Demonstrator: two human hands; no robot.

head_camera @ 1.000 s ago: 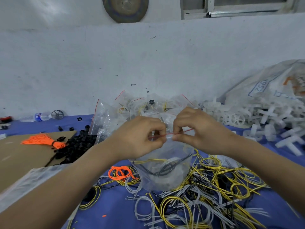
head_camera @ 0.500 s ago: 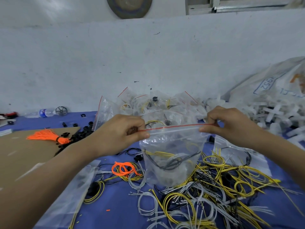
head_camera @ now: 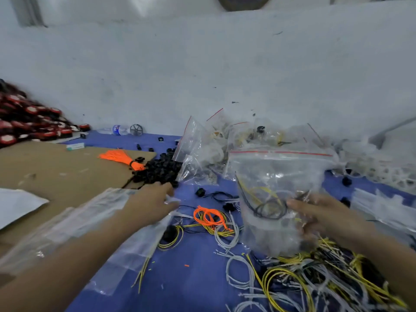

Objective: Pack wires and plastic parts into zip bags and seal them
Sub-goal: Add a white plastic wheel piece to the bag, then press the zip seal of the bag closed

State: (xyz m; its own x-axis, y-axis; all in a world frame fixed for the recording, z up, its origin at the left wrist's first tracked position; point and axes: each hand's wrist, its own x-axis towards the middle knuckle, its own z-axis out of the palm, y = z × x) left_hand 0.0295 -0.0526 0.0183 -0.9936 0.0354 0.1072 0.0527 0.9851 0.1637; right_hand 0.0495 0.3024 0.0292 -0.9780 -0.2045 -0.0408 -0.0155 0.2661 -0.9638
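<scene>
My right hand (head_camera: 324, 217) grips a clear zip bag (head_camera: 276, 176) from its right side, holding it upright above the blue table. Its red zip strip (head_camera: 281, 152) runs straight across the top, and black, yellow and white wires lie inside. My left hand (head_camera: 153, 199) reaches out to the left with fingers extended. Its fingertips are at the edge of a pile of black plastic parts (head_camera: 157, 170) and over a stack of empty clear bags (head_camera: 90, 221). Loose yellow, white and black wires (head_camera: 315, 278) are heaped at the lower right.
Filled zip bags (head_camera: 213, 143) are stacked against the wall. White plastic parts (head_camera: 382, 170) lie at the right, a coil of orange wire (head_camera: 209, 216) at the centre. A cardboard sheet (head_camera: 56, 172) carries an orange bundle (head_camera: 121, 158). Red-and-black parts (head_camera: 22, 124) pile up at far left.
Both hands pinched the bag's zip strip and drew apart along it. Now my left hand has let go and reached left, my right hand holds the bag by its side, and the view has swung left.
</scene>
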